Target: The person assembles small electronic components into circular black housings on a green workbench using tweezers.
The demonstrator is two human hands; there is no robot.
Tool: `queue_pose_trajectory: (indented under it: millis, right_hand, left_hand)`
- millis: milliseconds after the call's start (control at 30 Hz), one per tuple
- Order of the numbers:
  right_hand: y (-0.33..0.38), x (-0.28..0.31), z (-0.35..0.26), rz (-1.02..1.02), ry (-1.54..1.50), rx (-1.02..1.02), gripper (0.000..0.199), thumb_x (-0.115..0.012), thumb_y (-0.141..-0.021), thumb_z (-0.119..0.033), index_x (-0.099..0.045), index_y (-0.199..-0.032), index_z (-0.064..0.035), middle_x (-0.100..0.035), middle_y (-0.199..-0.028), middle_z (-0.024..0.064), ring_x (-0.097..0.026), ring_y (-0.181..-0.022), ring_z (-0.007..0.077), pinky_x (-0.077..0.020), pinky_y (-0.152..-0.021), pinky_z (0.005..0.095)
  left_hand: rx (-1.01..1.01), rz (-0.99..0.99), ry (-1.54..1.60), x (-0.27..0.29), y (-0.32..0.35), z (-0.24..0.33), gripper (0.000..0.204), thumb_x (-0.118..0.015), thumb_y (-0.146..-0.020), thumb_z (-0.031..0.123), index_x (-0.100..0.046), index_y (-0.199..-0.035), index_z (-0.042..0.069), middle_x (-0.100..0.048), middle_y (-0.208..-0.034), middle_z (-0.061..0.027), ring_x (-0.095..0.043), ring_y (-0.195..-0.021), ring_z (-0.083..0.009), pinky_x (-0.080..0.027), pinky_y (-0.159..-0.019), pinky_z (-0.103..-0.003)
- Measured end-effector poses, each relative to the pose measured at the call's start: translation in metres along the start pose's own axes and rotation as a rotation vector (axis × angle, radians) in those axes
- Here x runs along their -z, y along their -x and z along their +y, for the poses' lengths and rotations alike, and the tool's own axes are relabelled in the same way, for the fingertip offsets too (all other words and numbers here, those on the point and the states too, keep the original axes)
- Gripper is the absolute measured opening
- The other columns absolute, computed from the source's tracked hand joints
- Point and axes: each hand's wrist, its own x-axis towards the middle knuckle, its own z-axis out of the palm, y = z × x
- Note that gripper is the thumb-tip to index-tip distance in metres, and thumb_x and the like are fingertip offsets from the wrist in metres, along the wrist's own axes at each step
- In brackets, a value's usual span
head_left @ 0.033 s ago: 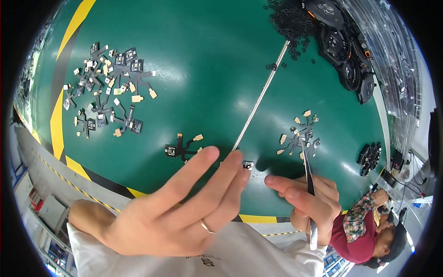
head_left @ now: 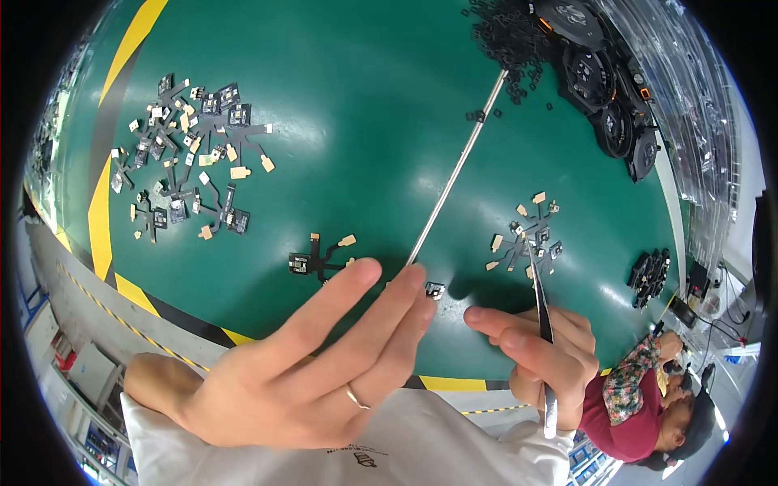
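My left hand point(head_left: 324, 364) is bent over the near end of a long thin metal strip point(head_left: 454, 178), its index finger apart from the others. Past its fingertips pokes the black and silver head of a small flex circuit point(head_left: 435, 290); the thumb and the rest of that piece are hidden. Just beyond the index finger lies another flex circuit point(head_left: 301, 263) with tan tabs. My right hand point(head_left: 551, 356) is closed around metal tweezers point(head_left: 541, 300). Their tip reaches a small cluster of flex circuits point(head_left: 519, 243); whether it touches them I cannot tell.
Many loose flex circuits point(head_left: 194, 154) are spread at the left of the green mat point(head_left: 340, 146). A heap of tiny black parts point(head_left: 510, 40) meets the strip's far end. Black round-faced housings point(head_left: 596, 81) stand far right. A co-worker point(head_left: 632, 413) sits at the lower right.
My left hand has shifted very slightly left, with the small circuit head at its fingertips. My right hand and the tweezers look unchanged.
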Motion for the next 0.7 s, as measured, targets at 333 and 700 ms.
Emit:
queue_pose_trajectory:
  millis: [333,700]
  right_hand:
    - [-0.017,-0.018,0.001,0.075,0.318,0.263,0.029,-0.08,-0.083,0.0,-0.064,-0.108,-0.0028,-0.076,-0.087,0.0077,-0.044,-0.047,0.0064,-0.0288,-0.043,0.0205]
    - [-0.009,-0.024,-0.007,-0.007,0.56,0.299,0.033,-0.07,-0.087,0.001,-0.063,-0.119,0.0038,-0.081,-0.105,0.0119,-0.035,-0.044,0.0021,-0.02,-0.043,0.0198]
  left_hand:
    - [0.02,-0.011,0.046,0.0,0.005,0.001,0.039,-0.055,-0.101,0.033,-0.077,-0.115,0.003,-0.07,-0.126,-0.0095,-0.067,-0.124,-0.0262,-0.049,-0.111,-0.051]
    - [0.144,-0.008,0.173,0.005,0.012,0.0,0.025,-0.067,-0.084,0.016,-0.078,-0.105,0.007,-0.07,-0.132,-0.0067,-0.063,-0.129,-0.0217,-0.049,-0.113,-0.046]
